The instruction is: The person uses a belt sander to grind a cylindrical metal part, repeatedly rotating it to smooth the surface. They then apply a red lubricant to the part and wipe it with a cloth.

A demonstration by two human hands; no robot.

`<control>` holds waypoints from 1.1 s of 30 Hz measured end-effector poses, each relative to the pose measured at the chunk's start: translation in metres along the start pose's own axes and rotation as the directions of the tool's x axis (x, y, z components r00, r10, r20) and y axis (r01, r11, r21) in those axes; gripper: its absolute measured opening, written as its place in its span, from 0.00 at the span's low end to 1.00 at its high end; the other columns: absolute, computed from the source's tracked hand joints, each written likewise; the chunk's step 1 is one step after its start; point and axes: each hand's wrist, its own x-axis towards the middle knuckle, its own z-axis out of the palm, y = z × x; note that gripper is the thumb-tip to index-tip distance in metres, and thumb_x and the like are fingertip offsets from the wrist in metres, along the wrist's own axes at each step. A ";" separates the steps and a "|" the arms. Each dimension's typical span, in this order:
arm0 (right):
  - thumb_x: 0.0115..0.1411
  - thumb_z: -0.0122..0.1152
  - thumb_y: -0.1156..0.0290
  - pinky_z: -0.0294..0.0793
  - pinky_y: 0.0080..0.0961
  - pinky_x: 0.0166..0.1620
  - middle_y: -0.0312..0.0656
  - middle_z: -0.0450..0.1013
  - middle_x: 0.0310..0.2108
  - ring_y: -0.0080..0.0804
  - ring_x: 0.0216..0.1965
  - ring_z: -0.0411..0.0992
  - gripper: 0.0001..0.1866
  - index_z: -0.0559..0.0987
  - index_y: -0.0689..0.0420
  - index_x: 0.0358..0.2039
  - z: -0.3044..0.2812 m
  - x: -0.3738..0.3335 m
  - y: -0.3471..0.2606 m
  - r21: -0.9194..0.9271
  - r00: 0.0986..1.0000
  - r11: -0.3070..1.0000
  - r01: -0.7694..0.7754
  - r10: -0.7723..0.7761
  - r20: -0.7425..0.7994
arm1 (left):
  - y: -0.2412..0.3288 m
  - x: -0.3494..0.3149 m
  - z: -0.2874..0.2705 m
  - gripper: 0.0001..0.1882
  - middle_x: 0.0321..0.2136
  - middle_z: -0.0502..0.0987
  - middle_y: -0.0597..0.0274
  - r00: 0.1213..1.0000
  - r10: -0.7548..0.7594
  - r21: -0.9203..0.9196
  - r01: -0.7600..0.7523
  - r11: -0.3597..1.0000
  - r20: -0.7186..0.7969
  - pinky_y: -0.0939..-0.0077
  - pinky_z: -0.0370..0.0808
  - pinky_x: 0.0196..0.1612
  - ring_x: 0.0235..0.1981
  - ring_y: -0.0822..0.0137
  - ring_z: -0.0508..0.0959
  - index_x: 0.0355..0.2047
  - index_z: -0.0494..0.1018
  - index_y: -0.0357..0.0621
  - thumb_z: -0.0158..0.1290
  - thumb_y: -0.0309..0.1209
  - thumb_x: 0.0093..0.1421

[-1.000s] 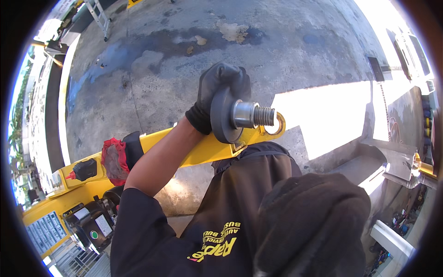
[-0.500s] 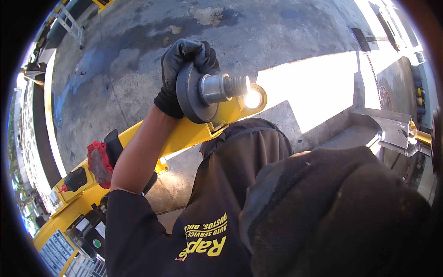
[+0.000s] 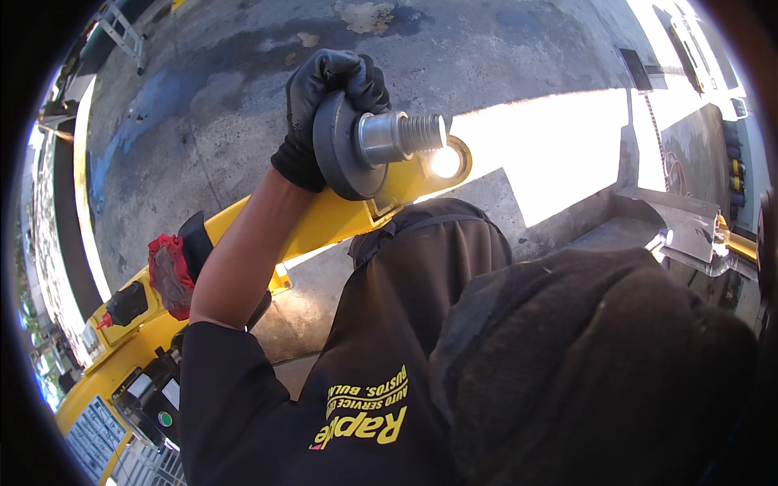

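Observation:
My left hand (image 3: pixel 328 89), in a black glove, grips a round black lift pad (image 3: pixel 344 150) by its far side. From the pad a bright steel stud (image 3: pixel 393 139) points right, with a threaded end. Just below and behind the pad runs a yellow lift arm (image 3: pixel 308 231), whose ring-shaped end (image 3: pixel 462 158) shows beyond the stud. Very close to the camera at lower right is a large dark gloved shape, my right hand (image 3: pixel 596 356). Its fingers are turned away and hidden, so anything in them does not show.
A red-and-grey cloth (image 3: pixel 170 275) lies on the yellow lift arm by my left elbow. At right stands a grey metal piece (image 3: pixel 689 223) with a yellow bar. Stained concrete floor (image 3: pixel 486 57) stretches ahead, with a ladder (image 3: pixel 121 36) at far left.
My left hand and the lift pad have moved slightly up in the picture, and the stud shows a little further right. The dark gloved shape at lower right has shifted slightly.

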 end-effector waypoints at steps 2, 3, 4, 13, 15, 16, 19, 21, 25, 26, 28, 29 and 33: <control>0.60 0.79 0.68 0.82 0.39 0.53 0.48 0.82 0.50 0.42 0.49 0.84 0.28 0.84 0.60 0.60 0.003 0.000 -0.002 -0.007 1.000 1.000 -0.019 0.019 -0.008 | 0.000 -0.002 0.002 0.19 0.23 0.67 0.63 1.000 -0.020 -0.010 0.020 1.000 -0.001 0.64 0.73 0.41 0.29 0.63 0.69 0.25 0.69 0.46 0.50 0.40 0.74; 0.60 0.79 0.68 0.82 0.39 0.53 0.48 0.82 0.50 0.43 0.49 0.84 0.28 0.84 0.60 0.60 0.004 0.001 0.000 0.001 1.000 1.000 -0.028 0.028 -0.011 | 0.000 -0.010 0.001 0.19 0.23 0.67 0.63 1.000 -0.015 -0.020 0.015 1.000 -0.023 0.64 0.73 0.41 0.29 0.63 0.69 0.25 0.69 0.46 0.50 0.40 0.74; 0.60 0.79 0.68 0.82 0.39 0.53 0.48 0.82 0.50 0.43 0.49 0.84 0.28 0.84 0.60 0.61 0.004 0.001 0.002 -0.004 0.999 0.999 -0.036 0.036 -0.010 | 0.001 -0.008 -0.003 0.18 0.23 0.67 0.63 0.999 0.011 -0.016 -0.011 1.000 0.040 0.64 0.73 0.41 0.28 0.63 0.69 0.25 0.69 0.45 0.50 0.39 0.73; 0.61 0.79 0.67 0.82 0.40 0.53 0.48 0.83 0.50 0.44 0.50 0.84 0.29 0.84 0.61 0.61 0.012 -0.008 0.008 -0.028 0.997 0.996 -0.080 0.080 -0.023 | -0.027 -0.004 0.001 0.15 0.26 0.72 0.64 0.999 0.039 0.038 -0.039 0.999 -0.016 0.68 0.73 0.42 0.30 0.66 0.71 0.29 0.71 0.45 0.49 0.35 0.75; 0.61 0.79 0.67 0.82 0.40 0.53 0.48 0.83 0.50 0.44 0.50 0.84 0.29 0.84 0.61 0.62 0.010 -0.002 0.031 -0.014 0.992 0.992 -0.122 0.122 -0.023 | -0.009 0.001 -0.003 0.16 0.25 0.70 0.64 0.999 -0.024 -0.112 0.029 0.993 0.045 0.68 0.73 0.41 0.29 0.67 0.71 0.28 0.71 0.46 0.50 0.37 0.75; 0.61 0.79 0.67 0.82 0.40 0.53 0.48 0.83 0.50 0.44 0.50 0.84 0.29 0.84 0.61 0.62 0.013 -0.001 0.035 -0.020 0.987 0.988 -0.155 0.153 -0.050 | -0.012 -0.001 0.003 0.17 0.24 0.68 0.64 0.995 0.027 -0.075 -0.035 0.997 -0.096 0.66 0.72 0.39 0.28 0.67 0.69 0.27 0.70 0.46 0.51 0.39 0.74; 0.61 0.79 0.67 0.82 0.40 0.53 0.48 0.83 0.50 0.44 0.50 0.84 0.29 0.84 0.61 0.62 0.013 0.009 0.055 -0.010 0.969 0.972 -0.235 0.233 -0.075 | 0.001 -0.004 -0.016 0.19 0.22 0.64 0.65 0.998 0.042 -0.077 -0.038 0.996 0.052 0.64 0.68 0.37 0.27 0.65 0.66 0.24 0.65 0.46 0.49 0.40 0.72; 0.61 0.79 0.66 0.82 0.41 0.53 0.48 0.83 0.50 0.45 0.50 0.84 0.29 0.84 0.61 0.62 0.014 0.012 0.065 -0.015 0.951 0.956 -0.295 0.292 -0.098 | 0.006 -0.011 -0.030 0.19 0.22 0.64 0.65 0.996 0.065 -0.082 -0.060 0.995 0.067 0.64 0.70 0.38 0.28 0.65 0.66 0.25 0.66 0.46 0.49 0.40 0.73; 0.61 0.79 0.66 0.82 0.41 0.54 0.48 0.83 0.50 0.45 0.50 0.84 0.30 0.84 0.61 0.62 0.016 0.016 0.083 -0.098 0.906 0.907 -0.410 0.392 -0.162 | 0.009 0.000 -0.017 0.17 0.25 0.70 0.61 0.995 0.093 -0.012 -0.093 0.996 -0.020 0.64 0.74 0.40 0.29 0.63 0.70 0.28 0.68 0.45 0.49 0.38 0.75; 0.61 0.79 0.66 0.82 0.41 0.54 0.48 0.83 0.50 0.45 0.50 0.84 0.30 0.84 0.61 0.63 0.017 0.020 0.087 -0.118 0.889 0.885 -0.450 0.432 -0.151 | 0.008 0.000 -0.022 0.17 0.25 0.72 0.60 0.993 0.116 -0.015 -0.117 0.993 -0.014 0.64 0.76 0.39 0.29 0.63 0.72 0.28 0.70 0.45 0.49 0.38 0.75; 0.61 0.79 0.66 0.82 0.41 0.54 0.48 0.83 0.50 0.45 0.50 0.84 0.30 0.84 0.61 0.63 0.023 0.030 0.100 -0.172 0.850 0.833 -0.526 0.508 -0.141 | 0.006 0.005 -0.030 0.19 0.23 0.69 0.62 0.973 0.230 0.063 -0.228 0.972 -0.014 0.64 0.76 0.42 0.29 0.64 0.71 0.27 0.70 0.45 0.47 0.41 0.75; 0.61 0.79 0.66 0.82 0.41 0.54 0.48 0.83 0.50 0.45 0.50 0.84 0.30 0.84 0.61 0.63 0.026 0.036 0.107 -0.188 0.834 0.813 -0.552 0.536 -0.133 | 0.002 0.007 -0.024 0.18 0.23 0.73 0.60 0.938 0.339 0.111 -0.329 0.938 -0.080 0.64 0.78 0.40 0.27 0.64 0.74 0.28 0.73 0.43 0.49 0.39 0.74; 0.61 0.79 0.65 0.82 0.42 0.54 0.48 0.83 0.50 0.46 0.50 0.84 0.30 0.84 0.61 0.63 0.043 0.073 0.141 -0.224 0.807 0.788 -0.574 0.590 0.007 | 0.001 0.016 -0.026 0.16 0.22 0.76 0.59 0.902 0.404 -0.194 -0.428 0.883 -0.150 0.64 0.78 0.31 0.24 0.65 0.76 0.32 0.75 0.47 0.48 0.39 0.78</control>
